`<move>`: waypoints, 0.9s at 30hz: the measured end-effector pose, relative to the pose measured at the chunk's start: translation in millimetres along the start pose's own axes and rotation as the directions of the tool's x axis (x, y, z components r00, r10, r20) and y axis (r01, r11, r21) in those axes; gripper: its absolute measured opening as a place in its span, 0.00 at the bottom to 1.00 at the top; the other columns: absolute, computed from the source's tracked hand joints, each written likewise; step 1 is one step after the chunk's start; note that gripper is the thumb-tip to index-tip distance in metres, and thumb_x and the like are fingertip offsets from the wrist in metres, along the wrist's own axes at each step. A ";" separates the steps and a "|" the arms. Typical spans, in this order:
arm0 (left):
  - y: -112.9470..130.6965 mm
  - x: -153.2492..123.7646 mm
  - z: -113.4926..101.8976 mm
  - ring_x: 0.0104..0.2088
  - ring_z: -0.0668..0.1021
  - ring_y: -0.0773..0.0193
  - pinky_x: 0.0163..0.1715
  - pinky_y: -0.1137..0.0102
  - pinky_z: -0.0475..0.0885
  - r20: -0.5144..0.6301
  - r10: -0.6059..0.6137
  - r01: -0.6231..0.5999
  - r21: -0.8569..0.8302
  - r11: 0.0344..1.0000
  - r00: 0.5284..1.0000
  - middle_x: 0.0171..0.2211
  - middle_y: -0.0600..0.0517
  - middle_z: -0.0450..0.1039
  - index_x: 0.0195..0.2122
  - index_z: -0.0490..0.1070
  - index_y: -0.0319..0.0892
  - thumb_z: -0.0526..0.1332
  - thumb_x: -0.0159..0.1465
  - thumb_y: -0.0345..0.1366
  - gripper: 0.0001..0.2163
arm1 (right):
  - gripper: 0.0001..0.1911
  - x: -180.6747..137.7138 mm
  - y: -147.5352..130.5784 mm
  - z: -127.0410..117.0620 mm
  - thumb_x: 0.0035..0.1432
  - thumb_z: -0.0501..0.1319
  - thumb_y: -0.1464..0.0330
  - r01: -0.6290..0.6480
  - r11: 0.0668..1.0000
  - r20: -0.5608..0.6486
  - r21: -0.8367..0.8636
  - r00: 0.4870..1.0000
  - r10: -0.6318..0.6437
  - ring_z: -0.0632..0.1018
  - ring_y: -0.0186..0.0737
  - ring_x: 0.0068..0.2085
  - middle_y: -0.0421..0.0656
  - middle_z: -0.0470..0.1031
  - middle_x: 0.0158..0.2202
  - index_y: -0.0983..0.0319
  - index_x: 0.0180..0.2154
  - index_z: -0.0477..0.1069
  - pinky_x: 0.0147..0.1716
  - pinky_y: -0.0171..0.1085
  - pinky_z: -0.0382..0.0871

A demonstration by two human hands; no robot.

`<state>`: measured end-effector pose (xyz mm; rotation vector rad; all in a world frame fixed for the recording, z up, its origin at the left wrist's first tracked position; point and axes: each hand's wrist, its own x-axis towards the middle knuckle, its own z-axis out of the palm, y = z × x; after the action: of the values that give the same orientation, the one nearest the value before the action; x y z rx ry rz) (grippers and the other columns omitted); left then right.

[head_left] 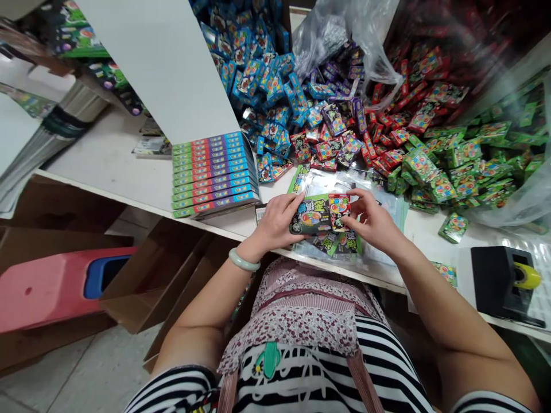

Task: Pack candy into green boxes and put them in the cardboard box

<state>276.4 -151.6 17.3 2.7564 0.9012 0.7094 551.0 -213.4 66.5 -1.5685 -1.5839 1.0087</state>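
My left hand (275, 223) and my right hand (372, 221) together hold a small pack of little candy boxes (321, 213) just above the table's near edge. The pack shows a green box on the left and a red box on the right. Left fingers wrap its left end, right fingers pinch its right end. Under my hands lies a clear plastic bag (344, 183) with more printed packets (340, 244) on it.
Heaps of small boxes cover the table: blue (258, 74), purple (340, 86), red (413, 103), green (465, 160). A stack of flat multicoloured packs (213, 172) sits left. A black tape dispenser (501, 281) stands right. Cardboard boxes (150, 281) and a pink stool (51, 287) are below.
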 end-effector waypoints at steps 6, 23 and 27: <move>2.3 -1.9 -0.5 0.58 0.71 0.42 0.57 0.51 0.67 -0.004 0.023 -0.023 0.022 0.999 1.000 0.59 0.36 0.64 0.73 0.41 0.41 0.68 0.58 0.54 0.50 | 0.22 -1.8 -2.3 -6.8 0.53 0.66 0.63 -0.013 0.997 0.003 0.079 1.000 0.013 0.72 0.34 0.27 0.39 0.74 0.35 0.55 0.50 0.67 0.28 0.38 0.69; -6.9 4.0 0.3 0.57 0.71 0.42 0.56 0.52 0.69 -0.065 -0.034 0.034 -0.005 0.999 0.997 0.57 0.35 0.66 0.72 0.46 0.41 0.69 0.56 0.56 0.50 | 0.19 60.8 6.8 2.8 0.65 0.55 0.60 0.023 0.994 -0.165 -0.104 0.986 -0.040 0.80 0.47 0.41 0.48 0.81 0.41 0.60 0.53 0.72 0.44 0.48 0.74; -7.0 6.6 -2.3 0.56 0.72 0.42 0.55 0.52 0.70 -0.069 -0.013 0.013 -0.002 1.000 0.998 0.57 0.35 0.66 0.72 0.46 0.40 0.69 0.57 0.57 0.50 | 0.29 130.0 25.1 -18.0 0.60 0.62 0.60 -0.261 0.884 -0.339 -0.389 0.932 0.126 0.79 0.60 0.48 0.60 0.79 0.46 0.69 0.58 0.66 0.50 0.57 0.69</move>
<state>276.4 -142.0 19.8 2.7373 0.9302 0.8072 573.2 -83.3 45.9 -2.1067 -1.5119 0.4893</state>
